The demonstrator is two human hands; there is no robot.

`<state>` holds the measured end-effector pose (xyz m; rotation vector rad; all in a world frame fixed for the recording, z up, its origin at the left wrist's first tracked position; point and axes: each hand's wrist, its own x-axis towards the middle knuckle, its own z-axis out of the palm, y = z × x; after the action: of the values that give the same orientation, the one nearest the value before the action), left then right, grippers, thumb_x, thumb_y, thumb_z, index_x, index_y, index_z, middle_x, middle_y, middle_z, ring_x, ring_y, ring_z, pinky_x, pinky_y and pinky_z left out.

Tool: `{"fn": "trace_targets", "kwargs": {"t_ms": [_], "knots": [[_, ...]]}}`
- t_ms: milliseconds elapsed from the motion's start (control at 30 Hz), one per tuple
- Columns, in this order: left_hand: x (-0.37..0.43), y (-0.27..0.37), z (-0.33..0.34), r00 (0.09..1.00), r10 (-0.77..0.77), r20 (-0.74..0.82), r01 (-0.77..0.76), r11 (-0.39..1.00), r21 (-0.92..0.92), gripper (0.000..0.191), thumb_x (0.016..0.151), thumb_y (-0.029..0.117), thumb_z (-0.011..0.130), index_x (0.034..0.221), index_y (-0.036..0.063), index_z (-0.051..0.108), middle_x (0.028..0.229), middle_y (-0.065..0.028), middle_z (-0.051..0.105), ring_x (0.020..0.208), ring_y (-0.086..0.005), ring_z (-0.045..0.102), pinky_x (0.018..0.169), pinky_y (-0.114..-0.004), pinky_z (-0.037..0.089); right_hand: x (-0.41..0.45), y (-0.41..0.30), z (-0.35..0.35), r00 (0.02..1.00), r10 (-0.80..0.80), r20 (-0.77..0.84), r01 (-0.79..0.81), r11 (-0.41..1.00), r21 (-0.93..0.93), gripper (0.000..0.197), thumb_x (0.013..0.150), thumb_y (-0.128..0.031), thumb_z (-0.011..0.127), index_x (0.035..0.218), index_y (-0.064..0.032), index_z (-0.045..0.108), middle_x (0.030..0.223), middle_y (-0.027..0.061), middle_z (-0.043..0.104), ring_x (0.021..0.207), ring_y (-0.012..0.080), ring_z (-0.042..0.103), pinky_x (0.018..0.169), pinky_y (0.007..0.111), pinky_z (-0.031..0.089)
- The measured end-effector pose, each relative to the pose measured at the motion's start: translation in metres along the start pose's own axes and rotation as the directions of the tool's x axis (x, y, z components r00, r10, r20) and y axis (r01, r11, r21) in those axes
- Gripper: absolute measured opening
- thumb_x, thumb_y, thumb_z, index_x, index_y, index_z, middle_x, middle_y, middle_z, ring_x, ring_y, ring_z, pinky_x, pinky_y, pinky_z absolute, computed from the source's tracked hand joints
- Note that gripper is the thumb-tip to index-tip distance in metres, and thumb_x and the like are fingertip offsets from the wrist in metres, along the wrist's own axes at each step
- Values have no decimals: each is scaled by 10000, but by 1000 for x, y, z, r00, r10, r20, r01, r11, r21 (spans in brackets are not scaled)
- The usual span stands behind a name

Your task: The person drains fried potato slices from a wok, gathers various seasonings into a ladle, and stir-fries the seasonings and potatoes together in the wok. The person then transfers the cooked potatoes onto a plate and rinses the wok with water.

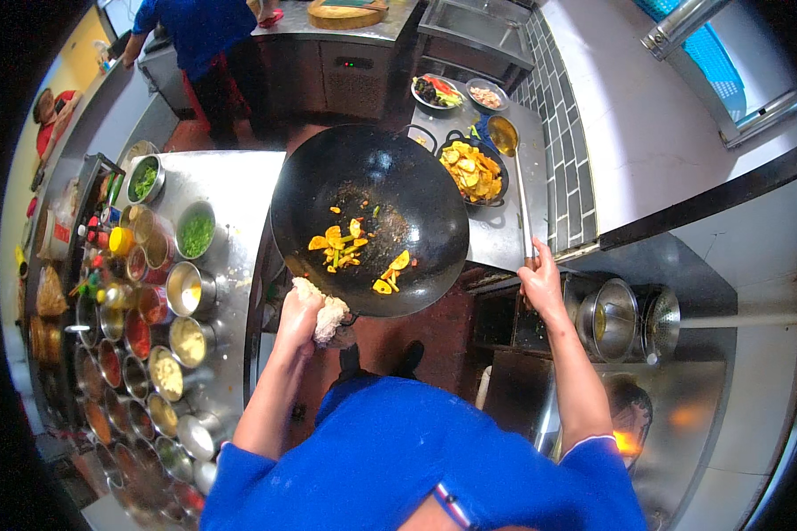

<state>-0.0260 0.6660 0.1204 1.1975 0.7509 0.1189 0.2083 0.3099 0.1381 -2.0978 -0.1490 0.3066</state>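
Observation:
My left hand [301,317] grips the near rim of a large black wok [405,192] through a crumpled pale cloth [331,314]. Some yellow slices [335,240], with green and red bits among them, lie inside the wok. Its dark inner surface looks oily. My right hand [543,279] is closed around the handle of a long metal ladle [503,136], whose bowl is at the far end over the side counter. Close to the wok's right edge, a small black two-handled pan [503,192] is heaped with yellow slices [466,169].
On my left, a steel counter [239,192] carries several seasoning bowls and a bowl of chopped greens [196,229]. A lit burner [627,441] glows at lower right near steel strainers [661,324]. A person in blue [202,40] stands ahead; another in red [52,119] is at far left.

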Motion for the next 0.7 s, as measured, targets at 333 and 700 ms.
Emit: {"fn": "trace_targets", "kwargs": {"t_ms": [333,700], "knots": [[15,-28,-12,996,88,28,-88,996,8,160,824,44,547,973,14,600,861,-37,620,727,-146,606,638,-297,504,-98,-43,32,901,77,427,-159,974,159,674,777,34,565,1430,-55,424,741,26,523,501,82,486,429,237,414],[11,-21,-20,988,157,9,-157,987,43,190,815,89,560,977,0,604,866,-47,636,756,-144,617,661,-304,514,-108,-88,-18,704,-119,700,616,593,-519,776,699,-7,673,1413,-238,477,886,111,614,769,321,651,716,427,563]]}}
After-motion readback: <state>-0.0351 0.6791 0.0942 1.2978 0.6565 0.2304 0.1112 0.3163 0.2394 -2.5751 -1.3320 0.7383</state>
